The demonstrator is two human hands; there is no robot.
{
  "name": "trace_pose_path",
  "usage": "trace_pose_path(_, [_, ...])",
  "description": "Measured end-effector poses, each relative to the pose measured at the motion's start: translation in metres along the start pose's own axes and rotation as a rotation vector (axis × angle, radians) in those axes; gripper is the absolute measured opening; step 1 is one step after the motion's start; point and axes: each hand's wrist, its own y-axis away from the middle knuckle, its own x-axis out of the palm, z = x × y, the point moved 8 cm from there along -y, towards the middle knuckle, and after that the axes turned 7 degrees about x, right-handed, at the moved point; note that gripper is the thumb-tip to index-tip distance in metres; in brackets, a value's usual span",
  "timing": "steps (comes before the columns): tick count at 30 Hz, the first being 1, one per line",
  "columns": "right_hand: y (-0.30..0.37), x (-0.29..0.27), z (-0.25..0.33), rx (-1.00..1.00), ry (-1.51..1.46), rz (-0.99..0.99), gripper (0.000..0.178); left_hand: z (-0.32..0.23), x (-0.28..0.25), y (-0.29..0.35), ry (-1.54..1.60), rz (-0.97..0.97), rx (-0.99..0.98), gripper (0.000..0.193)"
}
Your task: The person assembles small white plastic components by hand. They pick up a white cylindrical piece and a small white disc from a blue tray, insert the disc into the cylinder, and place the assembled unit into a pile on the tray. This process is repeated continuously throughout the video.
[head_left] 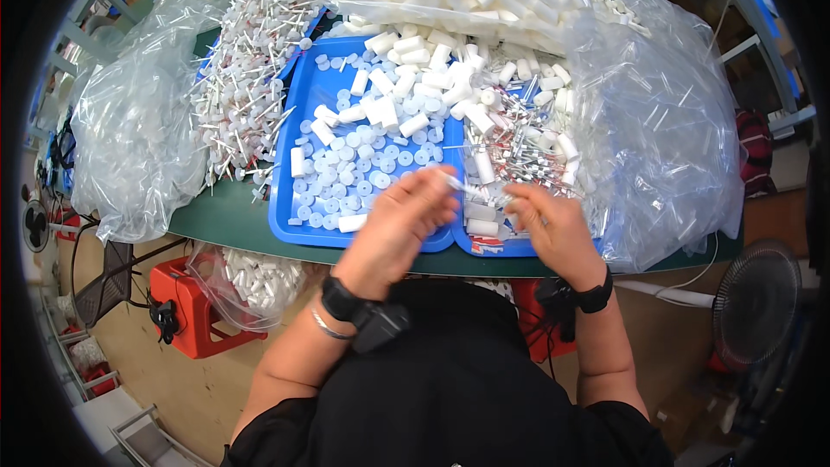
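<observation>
the left hand (pixel 399 223) pinches a thin white stick (pixel 456 182) at its fingertips, blurred. the right hand (pixel 553 227) is curled just beside it, contents unclear. this looks like fitting small parts together; the next move needs steady alignment. round caps lie in the blue tray (pixel 288 223) beyond, white tubes (pixel 406 91) farther off.

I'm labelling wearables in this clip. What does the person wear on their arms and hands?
Both hands are bare, no gloves. The left hand has a black wrist strap carrying a small dark boxy device, plus a thin silver bangle. The right hand has a black wristband. Black short sleeves end above the elbows.
</observation>
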Motion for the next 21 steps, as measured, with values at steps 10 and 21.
trace_pose_path(10, [-0.008, -0.005, 0.004, -0.191, 0.365, -0.085, 0.013, -0.177, -0.093, -0.017, 0.11, -0.12, 0.467, 0.046])
trace_pose_path(21, [-0.017, 0.031, 0.009, -0.358, 0.651, 0.018, 0.008, -0.048, 0.007, -0.007, -1.664, 0.247, 0.727, 0.025])
